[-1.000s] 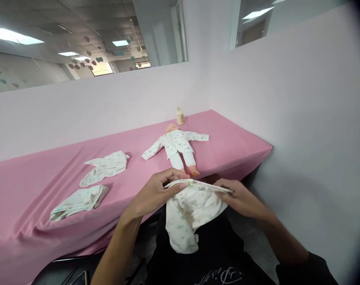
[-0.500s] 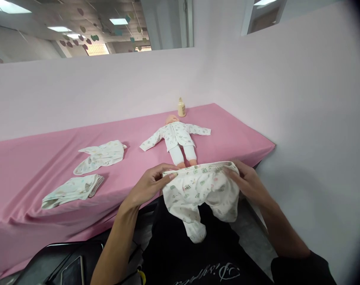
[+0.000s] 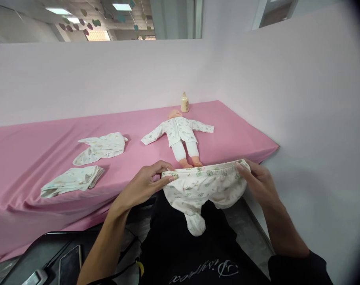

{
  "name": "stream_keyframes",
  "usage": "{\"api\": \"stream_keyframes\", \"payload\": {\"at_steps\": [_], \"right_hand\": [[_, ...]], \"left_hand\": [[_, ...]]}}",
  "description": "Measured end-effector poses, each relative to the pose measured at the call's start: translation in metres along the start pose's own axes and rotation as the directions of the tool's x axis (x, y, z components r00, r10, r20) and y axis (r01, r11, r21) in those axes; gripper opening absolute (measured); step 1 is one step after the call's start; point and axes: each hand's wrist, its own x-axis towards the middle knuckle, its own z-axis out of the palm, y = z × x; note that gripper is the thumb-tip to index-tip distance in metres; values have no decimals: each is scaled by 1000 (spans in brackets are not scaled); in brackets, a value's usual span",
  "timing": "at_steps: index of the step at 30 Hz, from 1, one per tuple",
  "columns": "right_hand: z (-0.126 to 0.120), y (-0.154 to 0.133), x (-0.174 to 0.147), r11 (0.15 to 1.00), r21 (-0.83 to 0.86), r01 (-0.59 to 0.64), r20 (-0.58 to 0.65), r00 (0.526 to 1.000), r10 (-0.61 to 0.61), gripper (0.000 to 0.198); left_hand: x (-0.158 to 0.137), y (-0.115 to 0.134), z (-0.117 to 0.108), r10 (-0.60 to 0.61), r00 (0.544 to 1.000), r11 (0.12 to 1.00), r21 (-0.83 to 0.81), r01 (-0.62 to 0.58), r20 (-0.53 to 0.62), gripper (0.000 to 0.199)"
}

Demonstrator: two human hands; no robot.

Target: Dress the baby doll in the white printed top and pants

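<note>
Pink cloth covers a long desk point(image 3: 239, 136) set against a pale wall point(image 3: 108, 79), which continues along the right side. On the right half of the desk lies a doll point(image 3: 180, 136), its head toward the far edge and its bare feet toward the near edge; it is dressed in a patterned jacket point(image 3: 175, 127) with both sleeves spread outward. Just beyond the head stands a cream-coloured bottle point(image 3: 184, 103), upright. At left, a loosely laid patterned garment point(image 3: 104, 148) lies farther back, and a folded cloth point(image 3: 73, 180) lies nearer the front edge. Small patterned trousers point(image 3: 209, 184) are held up at the near edge, before the doll's feet, above the person's lap. The hands are well apart: the left hand point(image 3: 141, 184) pinches one end of the waistband and the right hand point(image 3: 260, 180) pinches the other, so that it is drawn out sideways. Near left, a phone point(image 3: 70, 267) rests on a black surface point(image 3: 89, 239).
</note>
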Motion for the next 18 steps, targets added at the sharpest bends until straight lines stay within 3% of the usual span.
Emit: {"api": "stream_keyframes", "payload": {"at_steps": [4, 8, 12, 15, 18], "right_hand": [[-2, -2, 7, 999, -26, -39, -27, 999, 38, 32], [-2, -22, 45, 974, -209, 92, -48, 993, -104, 40], [5, -46, 132, 918, -252, 306, -84, 938, -336, 45], [17, -62, 216, 837, -349, 420, -182, 846, -501, 46], [33, -73, 285, 739, -508, 443, -223, 761, -610, 44]], "left_hand": [[10, 7, -2, 55, 988, 998, 6, -55, -146, 28], [52, 20, -30, 198, 929, 970, 196, -141, -313, 31], [122, 29, -85, 359, 797, 911, 368, -185, -486, 37], [178, 33, -128, 414, 741, 875, 454, -165, -528, 48], [218, 30, -154, 427, 666, 872, 473, -125, -611, 37]]}}
